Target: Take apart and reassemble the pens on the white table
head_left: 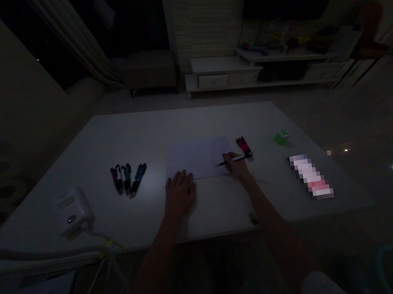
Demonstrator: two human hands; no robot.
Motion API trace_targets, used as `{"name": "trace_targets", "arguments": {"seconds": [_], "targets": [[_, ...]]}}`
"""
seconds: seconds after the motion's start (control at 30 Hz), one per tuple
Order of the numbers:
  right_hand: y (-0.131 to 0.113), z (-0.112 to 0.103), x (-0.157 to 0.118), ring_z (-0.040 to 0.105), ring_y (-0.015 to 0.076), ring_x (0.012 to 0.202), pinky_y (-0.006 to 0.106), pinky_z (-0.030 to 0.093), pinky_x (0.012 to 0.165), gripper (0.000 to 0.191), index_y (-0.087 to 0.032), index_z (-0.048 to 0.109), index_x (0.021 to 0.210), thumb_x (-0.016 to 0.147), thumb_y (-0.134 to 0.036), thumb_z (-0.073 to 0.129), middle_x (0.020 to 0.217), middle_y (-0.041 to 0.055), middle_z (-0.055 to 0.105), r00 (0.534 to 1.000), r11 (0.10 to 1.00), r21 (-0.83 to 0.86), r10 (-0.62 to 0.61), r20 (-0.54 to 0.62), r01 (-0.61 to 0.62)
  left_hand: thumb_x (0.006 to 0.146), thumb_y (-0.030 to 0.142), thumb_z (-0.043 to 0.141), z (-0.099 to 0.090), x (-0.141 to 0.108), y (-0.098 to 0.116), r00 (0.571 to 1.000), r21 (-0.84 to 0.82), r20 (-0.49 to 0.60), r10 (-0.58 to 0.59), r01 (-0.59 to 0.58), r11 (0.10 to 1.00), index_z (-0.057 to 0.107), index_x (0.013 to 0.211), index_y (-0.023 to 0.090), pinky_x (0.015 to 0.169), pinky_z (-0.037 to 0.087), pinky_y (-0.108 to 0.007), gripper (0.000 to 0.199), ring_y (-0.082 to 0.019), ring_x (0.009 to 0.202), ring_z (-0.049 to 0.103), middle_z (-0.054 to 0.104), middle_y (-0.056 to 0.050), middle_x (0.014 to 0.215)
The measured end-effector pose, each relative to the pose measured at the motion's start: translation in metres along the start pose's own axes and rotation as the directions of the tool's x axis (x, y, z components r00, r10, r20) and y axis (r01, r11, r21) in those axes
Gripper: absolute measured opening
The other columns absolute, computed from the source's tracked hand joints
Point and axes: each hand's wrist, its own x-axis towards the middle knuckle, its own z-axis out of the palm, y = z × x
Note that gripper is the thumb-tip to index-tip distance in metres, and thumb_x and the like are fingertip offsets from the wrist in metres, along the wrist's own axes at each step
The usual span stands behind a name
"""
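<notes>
A sheet of paper (194,159) lies on the white table, with faint writing on its right part. My left hand (180,192) rests flat on the sheet's lower left corner, its fingers stretched out. My right hand (237,164) is closed round a dark pen (238,158), whose tip points left at the written part of the paper. Just beyond the right hand is a small group of red and black pens (244,147). Off to the left of the paper, several dark and coloured pens (127,178) lie side by side.
A white box-shaped device (70,209) with a cable sits at the table's left. On the right are a small green object (280,137) and a phone (311,176) with a blurred-out screen. A small dark and yellow item (253,218) lies near the front edge. The room is dim.
</notes>
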Motion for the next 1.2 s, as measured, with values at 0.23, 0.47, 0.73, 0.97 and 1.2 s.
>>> {"name": "trace_targets", "arguments": {"seconds": [0.23,0.47,0.73,0.97,1.2], "targets": [[0.013,0.011,-0.016,0.042,0.0087,0.043,0.019,0.029,0.04,0.028,-0.018,0.057,0.069,0.074,-0.045,0.049,0.052,-0.003,0.049,1.0,0.974,-0.225,-0.016,0.023,0.02,0.088,0.037,0.039,-0.001,0.002,0.001,1.0,-0.01,0.008,0.001,-0.001,1.0,0.052,0.124,0.026,0.108,0.021,-0.049,0.039,-0.025,0.129,0.035,0.046,-0.006,0.136],[0.021,0.024,-0.012,0.04,0.0103,0.049,0.022,0.029,0.046,0.016,-0.018,0.051,0.057,0.067,-0.024,0.041,0.049,-0.0028,0.045,0.969,0.875,-0.462,-0.222,-0.11,0.148,0.088,0.037,0.039,-0.002,0.001,0.001,1.0,-0.022,0.012,-0.004,0.004,1.0,0.052,0.123,0.028,0.108,0.021,-0.049,0.039,-0.025,0.129,0.035,0.045,-0.005,0.136],[0.026,0.022,-0.009,0.038,0.0103,0.047,0.022,0.027,0.046,0.019,-0.019,0.049,0.053,0.069,-0.024,0.04,0.047,-0.0026,0.046,0.971,0.832,-0.534,-0.227,-0.08,0.151,0.089,0.039,0.036,-0.002,0.001,0.002,1.0,-0.008,0.018,0.003,-0.003,1.0,0.05,0.124,0.026,0.108,0.021,-0.048,0.04,-0.024,0.129,0.034,0.045,-0.005,0.137],[0.023,0.024,-0.013,0.04,0.0106,0.047,0.022,0.027,0.045,0.02,-0.019,0.049,0.052,0.069,-0.026,0.041,0.048,-0.002,0.047,0.983,0.845,-0.52,-0.179,-0.051,0.127,0.088,0.037,0.039,-0.001,0.0,0.002,1.0,-0.048,-0.004,-0.008,0.008,0.999,0.052,0.123,0.027,0.109,0.02,-0.048,0.038,-0.024,0.129,0.035,0.046,-0.005,0.136],[0.017,0.018,-0.012,0.041,0.0108,0.053,0.021,0.031,0.048,0.016,-0.018,0.054,0.065,0.069,-0.027,0.042,0.054,-0.0026,0.046,0.983,0.93,-0.352,-0.148,-0.104,0.103,0.088,0.036,0.039,-0.001,0.0,0.002,1.0,-0.055,0.014,-0.006,0.007,0.998,0.051,0.123,0.027,0.109,0.018,-0.049,0.038,-0.024,0.129,0.034,0.044,-0.005,0.137]]}}
